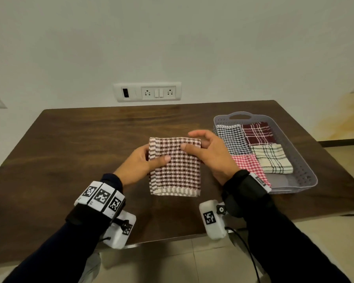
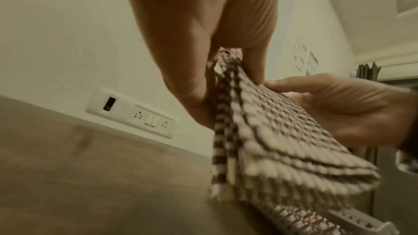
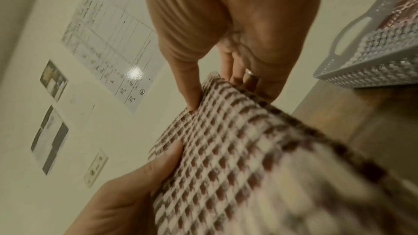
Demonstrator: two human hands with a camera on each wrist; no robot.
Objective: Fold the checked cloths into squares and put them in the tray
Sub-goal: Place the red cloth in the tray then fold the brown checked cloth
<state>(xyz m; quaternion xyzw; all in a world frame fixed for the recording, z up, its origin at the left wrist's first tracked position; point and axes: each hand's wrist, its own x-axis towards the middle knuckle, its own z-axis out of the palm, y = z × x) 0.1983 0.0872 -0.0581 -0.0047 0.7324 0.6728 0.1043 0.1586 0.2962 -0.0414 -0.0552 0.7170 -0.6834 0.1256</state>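
A folded brown-and-white checked cloth [image 1: 178, 172] is held between both hands over the middle of the dark wooden table [image 1: 80, 152]. My left hand [image 1: 139, 162] pinches its left edge, thumb on top. My right hand [image 1: 208, 152] pinches the top right corner, thumb in front and fingers behind. The left wrist view shows the cloth [image 2: 271, 140] in several stacked layers, raised and tilted, gripped by the left hand [image 2: 199, 81] and the right hand [image 2: 350, 110]. The right wrist view shows the right hand [image 3: 226, 33] and left hand [image 3: 126, 194] on the cloth [image 3: 237, 158].
A grey perforated tray [image 1: 307, 176] stands at the table's right, holding several folded checked cloths: black-and-white, maroon, cream and pink. Its handle end [image 3: 353, 42] shows in the right wrist view. A socket panel [image 1: 147, 91] is on the wall behind. Bare table lies to the left.
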